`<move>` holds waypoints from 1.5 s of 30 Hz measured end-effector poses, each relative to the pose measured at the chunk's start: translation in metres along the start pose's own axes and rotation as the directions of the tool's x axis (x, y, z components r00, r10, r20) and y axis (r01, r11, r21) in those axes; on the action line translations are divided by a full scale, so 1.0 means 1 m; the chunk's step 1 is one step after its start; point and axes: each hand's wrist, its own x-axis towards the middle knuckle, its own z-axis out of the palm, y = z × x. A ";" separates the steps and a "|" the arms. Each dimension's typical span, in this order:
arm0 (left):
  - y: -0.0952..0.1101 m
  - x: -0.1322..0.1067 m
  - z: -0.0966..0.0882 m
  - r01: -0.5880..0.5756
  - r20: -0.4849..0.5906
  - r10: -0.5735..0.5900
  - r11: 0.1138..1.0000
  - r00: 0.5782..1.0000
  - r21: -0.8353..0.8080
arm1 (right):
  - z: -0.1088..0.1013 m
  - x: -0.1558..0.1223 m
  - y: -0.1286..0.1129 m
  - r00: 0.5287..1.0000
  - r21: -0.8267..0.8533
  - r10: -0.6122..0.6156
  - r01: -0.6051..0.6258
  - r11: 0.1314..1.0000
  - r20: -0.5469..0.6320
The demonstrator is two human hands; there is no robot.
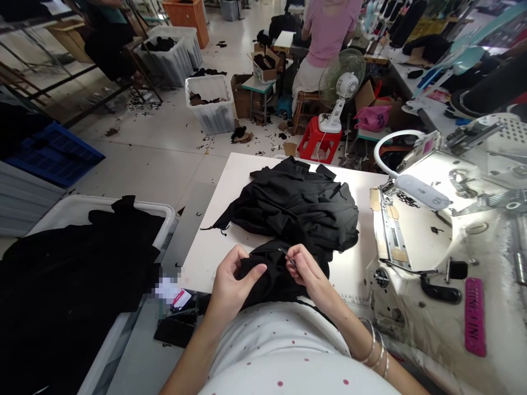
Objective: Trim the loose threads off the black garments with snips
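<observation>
My left hand (234,277) pinches a piece of black fabric (267,271) between thumb and fingers, close to my body. To its right, my right hand (307,267) is closed around a small metal tool (292,261), mostly hidden by the fingers. A thin shiny tip points left over the fabric; its exact kind cannot be made out. Just beyond both hands, a heap of black garments (296,206) lies crumpled on the white tabletop (218,203). The held fabric runs up against this heap.
A sewing machine (411,296) with a lamp (424,189) stands at my right. At left is a white bin (168,211) piled with black cloth (82,274), beside a phone (175,332). Ahead are a fan (346,85) on a red stool (321,140) and a seated person (329,33).
</observation>
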 end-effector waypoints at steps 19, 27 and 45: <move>0.010 -0.001 0.001 0.005 0.033 -0.005 1.000 0.999 -0.003 | 0.006 0.001 -0.012 0.987 -0.144 -0.159 0.156 0.977 -0.005; 0.012 -0.002 0.002 -0.021 0.012 0.020 0.999 1.000 0.033 | 0.002 -0.004 -0.015 0.985 -0.257 -0.156 0.169 0.952 0.069; 0.003 -0.009 0.002 -0.132 0.021 0.130 0.981 0.991 0.139 | -0.001 -0.004 -0.018 0.983 -0.286 -0.152 0.175 0.942 0.099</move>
